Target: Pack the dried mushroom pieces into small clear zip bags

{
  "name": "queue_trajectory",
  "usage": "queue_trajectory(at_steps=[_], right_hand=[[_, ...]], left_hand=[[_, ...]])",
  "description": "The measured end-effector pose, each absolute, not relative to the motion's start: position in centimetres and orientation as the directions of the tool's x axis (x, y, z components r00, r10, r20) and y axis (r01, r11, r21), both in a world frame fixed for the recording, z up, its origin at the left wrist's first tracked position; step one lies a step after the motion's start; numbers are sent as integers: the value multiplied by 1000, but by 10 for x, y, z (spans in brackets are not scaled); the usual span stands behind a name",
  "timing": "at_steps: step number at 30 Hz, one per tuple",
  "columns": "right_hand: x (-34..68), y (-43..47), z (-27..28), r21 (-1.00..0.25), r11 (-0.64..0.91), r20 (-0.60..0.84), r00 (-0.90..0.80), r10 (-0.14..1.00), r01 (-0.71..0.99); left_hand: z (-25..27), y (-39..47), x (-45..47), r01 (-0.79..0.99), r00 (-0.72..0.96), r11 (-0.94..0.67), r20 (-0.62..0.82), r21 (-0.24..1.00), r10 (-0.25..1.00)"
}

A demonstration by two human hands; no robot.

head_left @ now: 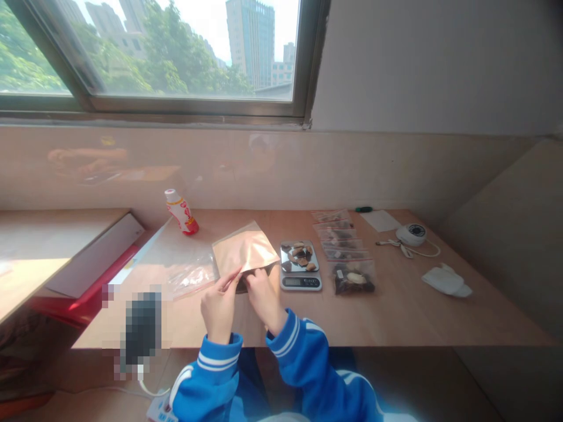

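Your left hand (219, 309) and right hand (263, 299) are both on the near edge of the flat tan paper-coloured pouch (244, 251), at the front middle of the wooden table (396, 316). Left thumb and forefinger are pressed together on the pouch's near-left corner. Right fingers are curled onto the near edge just beside that; whether they actually pinch it, can't tell from this angle. The hands sit close together, nearly touching. The pouch is tilted, its far end lifted toward the window (176, 53).

Something dark shows under the pouch's near edge between your hands, too hidden to identify.

Left of the pouch: a crumpled clear plastic bag (191, 275) lying flat, touching or just beside the pouch. Behind it, a small white bottle with a red label (180, 211), leaning.

Just right of the pouch: a small silver digital kitchen scale (300, 265) with brown and dark chunks on its platform. Right of the scale: a row of clear zip bags with dark contents (343, 243) running front to back, the nearest one fullest.

Far right: a round white device with a cable (411, 234), a white sheet of paper (380, 220), a small green object (363, 209) by the wall, and a white folded cloth-like item (445, 281).

Left edge: a red-and-white flat board (94, 261) propped at the table's end.
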State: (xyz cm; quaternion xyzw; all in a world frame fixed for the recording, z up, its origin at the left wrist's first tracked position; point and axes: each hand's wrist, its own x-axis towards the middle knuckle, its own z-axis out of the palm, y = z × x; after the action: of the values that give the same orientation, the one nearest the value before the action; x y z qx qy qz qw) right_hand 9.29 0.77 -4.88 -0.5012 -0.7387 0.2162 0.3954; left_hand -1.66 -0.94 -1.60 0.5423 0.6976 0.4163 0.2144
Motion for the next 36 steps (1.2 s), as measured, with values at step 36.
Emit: queue_trajectory(at_steps=[36], right_hand=[[134, -5, -39, -795, 473, 354, -343, 870, 379]], left_hand=[[-17, -9, -8, 581, -266, 93, 81, 808, 961]])
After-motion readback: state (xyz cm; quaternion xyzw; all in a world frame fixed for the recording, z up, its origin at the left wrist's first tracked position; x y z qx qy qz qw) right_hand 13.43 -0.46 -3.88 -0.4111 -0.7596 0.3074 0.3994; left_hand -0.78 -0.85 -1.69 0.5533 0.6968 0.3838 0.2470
